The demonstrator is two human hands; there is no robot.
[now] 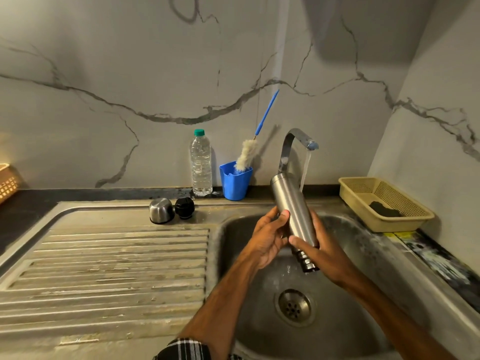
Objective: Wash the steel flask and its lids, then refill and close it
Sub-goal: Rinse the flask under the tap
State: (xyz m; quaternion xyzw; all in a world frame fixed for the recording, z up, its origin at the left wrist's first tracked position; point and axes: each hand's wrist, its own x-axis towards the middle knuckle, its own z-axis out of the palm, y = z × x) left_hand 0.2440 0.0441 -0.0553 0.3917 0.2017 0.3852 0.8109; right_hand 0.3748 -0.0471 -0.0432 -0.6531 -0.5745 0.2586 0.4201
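Over the sink [363, 276], at the centre of the view, the steel flask [290, 201] is held tilted, with its closed base raised toward 11 o'clock and its threaded neck pointed down toward 5 o'clock above the drain [294, 307]. It is gripped by both hands. The left hand [265, 237] is wrapped round the middle of the body from 9 o'clock, thumb laid on the front. The right hand [322, 253] is clamped on the lower body just above the neck from 3 o'clock, thumb set across the steel. Water [307, 167] is being run from the tap [291, 141] at 12 o'clock, and the stream is seen falling just beside the flask's base, on its 3 o'clock side; whether they touch cannot be told. At 10 o'clock, on the ledge behind the ribbed drainboard [104, 268], the steel lid [161, 210] and the black stopper [184, 207] are stood side by side, close together. Behind them, against the marble wall, a plastic bottle [200, 167] with a green cap is placed just beside a blue cup [235, 185], in which a bottle brush [245, 157] is leaned. At 2 o'clock, a beige basket [405, 224] with a dark scrubber [384, 211] in it is set on the sink's edge. A strip of dark tabletop [20, 211] is visible at 9 o'clock.
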